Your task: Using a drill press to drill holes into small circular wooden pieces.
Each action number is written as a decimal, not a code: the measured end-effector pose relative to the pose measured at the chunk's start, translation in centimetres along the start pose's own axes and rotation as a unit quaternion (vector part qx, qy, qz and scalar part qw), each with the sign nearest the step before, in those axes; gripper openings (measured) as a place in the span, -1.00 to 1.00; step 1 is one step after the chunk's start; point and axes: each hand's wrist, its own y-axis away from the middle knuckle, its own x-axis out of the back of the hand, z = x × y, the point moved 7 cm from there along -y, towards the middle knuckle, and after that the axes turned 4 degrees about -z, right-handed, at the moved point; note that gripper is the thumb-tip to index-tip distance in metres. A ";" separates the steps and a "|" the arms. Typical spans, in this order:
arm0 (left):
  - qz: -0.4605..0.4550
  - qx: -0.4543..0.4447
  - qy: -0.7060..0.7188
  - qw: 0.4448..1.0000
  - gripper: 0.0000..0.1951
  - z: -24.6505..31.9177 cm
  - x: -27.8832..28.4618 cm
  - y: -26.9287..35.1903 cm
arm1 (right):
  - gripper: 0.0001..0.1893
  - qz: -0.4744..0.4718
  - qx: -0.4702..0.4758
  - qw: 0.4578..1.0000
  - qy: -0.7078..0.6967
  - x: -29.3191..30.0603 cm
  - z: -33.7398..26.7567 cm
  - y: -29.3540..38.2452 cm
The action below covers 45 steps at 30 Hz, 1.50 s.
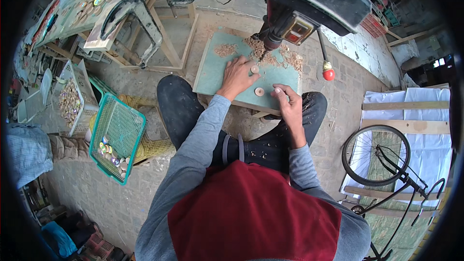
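My left hand [239,76] rests on the green board [214,72], its thumb and forefinger around a small round wooden disc [255,69]. A second wooden disc [259,91] with a hole or mark at its centre lies flat on the board between my hands. My right hand [287,103] is at the board's right front edge, fingers curled and thumb up, with nothing visible in it. Beyond the hands stands a drill press [272,40], its lower end among wood shavings [255,47]. Its tip is partly hidden by shavings.
A lever with a red knob [328,75] hangs at the machine's right. At left are a teal plastic basket [139,116] with discs, a white crate [85,116] with wooden pieces, and a worktable [81,30] with clamps [145,25]. A bicycle [406,179] stands at right.
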 end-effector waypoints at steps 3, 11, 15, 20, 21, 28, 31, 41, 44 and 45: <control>0.003 -0.008 0.018 1.000 -0.64 -0.9 -0.4 0.1 | -0.61 -0.009 0.020 1.000 -0.017 0.7 -5.0 -1.2; 0.015 0.019 0.032 0.999 -0.66 -1.1 -0.4 0.2 | -0.19 0.065 0.239 0.950 0.192 1.8 -16.6 -3.0; 0.012 0.020 0.023 0.999 -0.66 -0.7 -0.3 0.4 | -0.18 0.085 0.200 0.943 0.252 1.7 -18.1 -2.9; -0.001 0.021 0.004 1.000 -0.65 -1.0 -0.3 0.2 | -0.31 0.051 0.151 0.964 0.214 1.8 -19.2 -2.9; 0.002 0.020 0.002 1.000 -0.65 -1.0 -0.3 0.0 | -0.31 0.052 0.151 0.964 0.214 2.2 -18.8 -3.0; 0.016 0.014 0.020 1.000 -0.68 -1.2 -0.8 -0.2 | -0.65 0.202 0.137 0.970 -0.007 8.6 -15.1 -0.8; 0.015 0.015 0.012 1.000 -0.69 -1.2 -0.8 -0.7 | -0.77 0.292 0.176 0.928 0.152 10.3 -16.0 0.5; 0.011 0.035 0.006 0.999 -0.64 -1.5 -1.5 -2.1 | -0.62 0.147 -0.023 0.988 0.047 10.3 -10.6 -2.1; 0.013 0.031 0.009 0.999 -0.65 -1.4 -1.4 -2.1 | -0.63 0.146 -0.034 0.987 0.052 10.3 -10.1 -2.1; 0.008 0.033 0.010 0.999 -0.65 -1.4 -1.4 -2.1 | -0.63 0.146 -0.035 0.987 0.051 10.3 -9.8 -2.2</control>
